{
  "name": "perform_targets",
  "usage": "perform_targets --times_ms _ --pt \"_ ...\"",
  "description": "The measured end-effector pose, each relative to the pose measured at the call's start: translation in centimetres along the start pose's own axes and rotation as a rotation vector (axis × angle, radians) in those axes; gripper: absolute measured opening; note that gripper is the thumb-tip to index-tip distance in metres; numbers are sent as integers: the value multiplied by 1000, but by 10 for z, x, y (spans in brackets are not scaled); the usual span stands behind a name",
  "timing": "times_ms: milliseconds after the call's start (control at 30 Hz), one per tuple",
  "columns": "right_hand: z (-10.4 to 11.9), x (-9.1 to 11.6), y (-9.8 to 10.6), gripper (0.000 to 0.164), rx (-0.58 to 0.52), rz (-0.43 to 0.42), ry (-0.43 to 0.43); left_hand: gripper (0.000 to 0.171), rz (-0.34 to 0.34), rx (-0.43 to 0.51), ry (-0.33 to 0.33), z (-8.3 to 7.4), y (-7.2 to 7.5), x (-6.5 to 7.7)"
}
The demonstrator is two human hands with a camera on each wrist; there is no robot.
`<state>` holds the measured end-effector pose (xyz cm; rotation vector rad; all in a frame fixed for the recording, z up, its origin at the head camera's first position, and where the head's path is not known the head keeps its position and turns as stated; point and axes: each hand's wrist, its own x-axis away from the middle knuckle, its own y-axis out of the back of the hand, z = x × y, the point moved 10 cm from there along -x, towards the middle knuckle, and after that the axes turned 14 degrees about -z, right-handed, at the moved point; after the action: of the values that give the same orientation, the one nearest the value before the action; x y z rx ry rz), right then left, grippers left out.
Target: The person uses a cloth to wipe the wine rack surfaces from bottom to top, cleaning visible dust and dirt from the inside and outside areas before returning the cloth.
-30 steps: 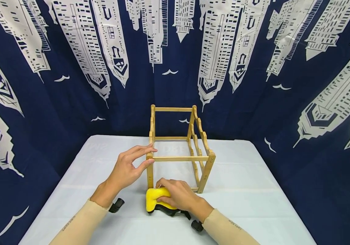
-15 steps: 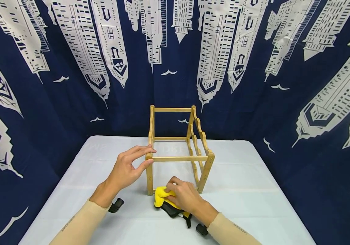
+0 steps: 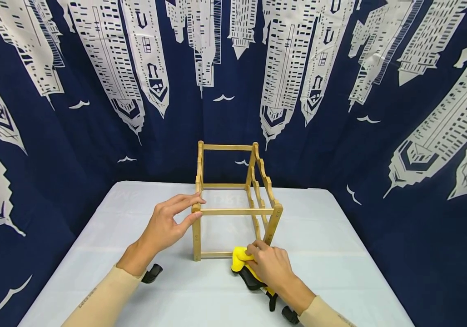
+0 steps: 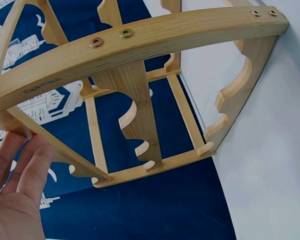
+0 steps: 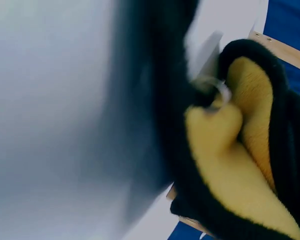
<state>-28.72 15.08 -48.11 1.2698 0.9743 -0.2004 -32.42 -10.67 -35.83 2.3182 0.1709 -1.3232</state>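
Observation:
A light wooden rack (image 3: 233, 211) with scalloped side rails stands on the table. My left hand (image 3: 168, 225) holds its near left top corner, thumb in front and fingers behind; the left wrist view shows several fingers (image 4: 35, 167) against the wood (image 4: 140, 42). Beside the rack's near right foot, my right hand (image 3: 272, 265) grips a fleecy yellow cloth (image 3: 239, 260) with black backing and edging. The cloth is bunched, its black part hanging toward me. Close up in the right wrist view, the cloth (image 5: 220, 160) is folded, with a ring-like piece on it; that hand is hidden there.
A white-covered table (image 3: 135, 290) bears the rack. Behind and at both sides hangs a dark blue curtain (image 3: 176, 150) printed with white buildings and birds. Black wrist cameras (image 3: 152, 274) sit at both wrists.
My right hand has slid right with the cloth, from the rack's near left foot along the front lower bar to the near right foot. The left hand stays on the corner.

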Motion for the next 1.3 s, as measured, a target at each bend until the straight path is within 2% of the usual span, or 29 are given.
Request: perform_targets --times_ms 133,233,433,500,600,767,833,967,1200,1300 --pt "-6 3 9 34 17 -23 -15 36 1 3 5 1 0 2" --pt "-6 1 16 36 -10 -65 3 36 6 3 13 2 -1 3" --pt "1 -8 34 42 -95 -203 98 35 8 -1 23 3 -1 4" --pt "5 -11 36 43 -113 -221 123 35 7 1 26 4 -1 4" --pt "10 -14 26 45 -127 -150 117 35 5 3 28 4 -1 5" --pt "16 -11 -6 43 -114 104 13 37 4 -1 17 3 -1 5" --pt "20 -13 -15 40 -110 153 -11 37 4 -6 19 4 -1 5" --pt "30 -26 -28 34 -152 170 -5 36 -8 -16 17 4 0 3" --pt "57 -41 -52 28 -337 203 9 36 -14 -6 -2 2 1 3" --pt "66 -46 -58 29 -378 204 12 35 -6 6 6 1 -1 4"
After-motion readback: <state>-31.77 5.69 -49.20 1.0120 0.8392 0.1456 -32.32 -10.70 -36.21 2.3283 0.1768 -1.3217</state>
